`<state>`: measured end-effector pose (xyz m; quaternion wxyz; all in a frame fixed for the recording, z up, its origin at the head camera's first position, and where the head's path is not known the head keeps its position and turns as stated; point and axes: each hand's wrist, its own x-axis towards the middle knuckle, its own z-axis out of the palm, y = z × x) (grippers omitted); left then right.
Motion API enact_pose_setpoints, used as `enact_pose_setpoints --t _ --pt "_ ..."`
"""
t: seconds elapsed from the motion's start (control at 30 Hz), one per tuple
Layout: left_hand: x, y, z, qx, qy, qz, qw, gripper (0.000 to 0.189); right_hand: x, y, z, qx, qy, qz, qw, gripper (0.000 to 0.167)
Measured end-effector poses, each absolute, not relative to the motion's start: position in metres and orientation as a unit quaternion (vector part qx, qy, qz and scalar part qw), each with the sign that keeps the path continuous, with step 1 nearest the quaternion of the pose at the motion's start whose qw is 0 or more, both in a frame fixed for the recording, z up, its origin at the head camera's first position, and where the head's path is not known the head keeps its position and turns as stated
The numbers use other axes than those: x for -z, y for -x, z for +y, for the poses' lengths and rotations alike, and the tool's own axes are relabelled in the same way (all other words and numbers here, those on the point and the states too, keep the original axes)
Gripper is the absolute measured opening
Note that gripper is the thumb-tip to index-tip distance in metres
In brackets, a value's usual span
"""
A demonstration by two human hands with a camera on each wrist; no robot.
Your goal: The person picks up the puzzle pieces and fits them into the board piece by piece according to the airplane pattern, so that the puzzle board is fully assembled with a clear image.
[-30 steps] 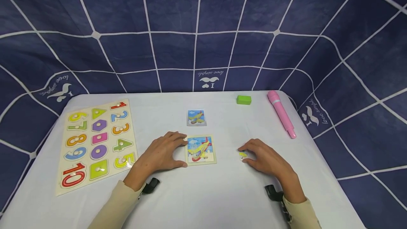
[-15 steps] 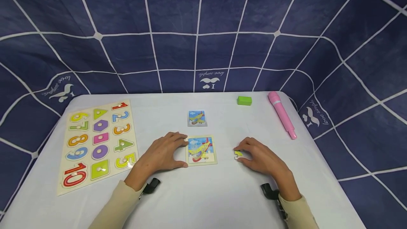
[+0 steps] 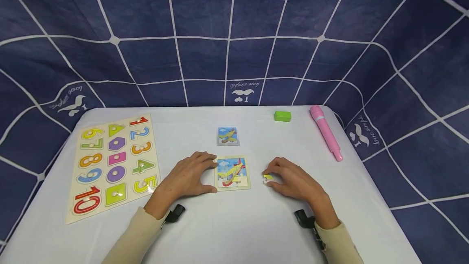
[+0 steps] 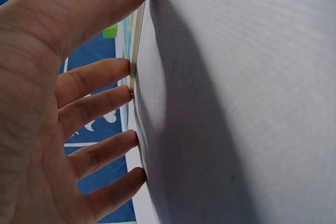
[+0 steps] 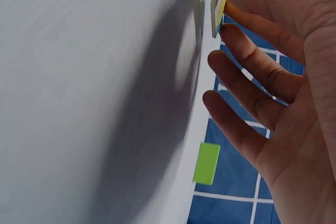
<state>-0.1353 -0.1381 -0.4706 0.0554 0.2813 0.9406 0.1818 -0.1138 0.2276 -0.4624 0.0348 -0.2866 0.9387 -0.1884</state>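
A small jigsaw puzzle (image 3: 230,171) with a yellow airplane picture lies in a pale wooden tray (image 3: 248,174) at mid-table in the head view. My left hand (image 3: 188,176) rests at the tray's left side, thumb and fingertips touching its edge, fingers fairly straight. The left wrist view shows the tray's thin edge (image 4: 137,35) against those fingertips. To the right of the tray, apart from it, my right hand (image 3: 294,178) pinches a yellow and white puzzle piece (image 3: 267,177) between thumb and fingers. In the right wrist view, the piece (image 5: 215,17) is held off the white cloth.
Behind the tray lies a small airplane picture card (image 3: 227,136). A number and shape peg board (image 3: 115,168) occupies the left. A green block (image 3: 282,116) and a pink microphone-shaped toy (image 3: 326,133) sit toward the back right. Dark blue cloth hangs behind the white table.
My right hand has moved left toward the tray with the puzzle piece, showing more of it. My left hand has stayed at the tray's edge.
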Motion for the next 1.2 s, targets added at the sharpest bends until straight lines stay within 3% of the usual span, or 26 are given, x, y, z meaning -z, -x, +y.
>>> enact_pose_setpoints --t 1.2 --pt "0.470 0.135 -0.138 -0.182 -0.287 0.939 0.049 0.078 0.455 0.129 0.179 0.173 0.337 0.924 0.059 0.031"
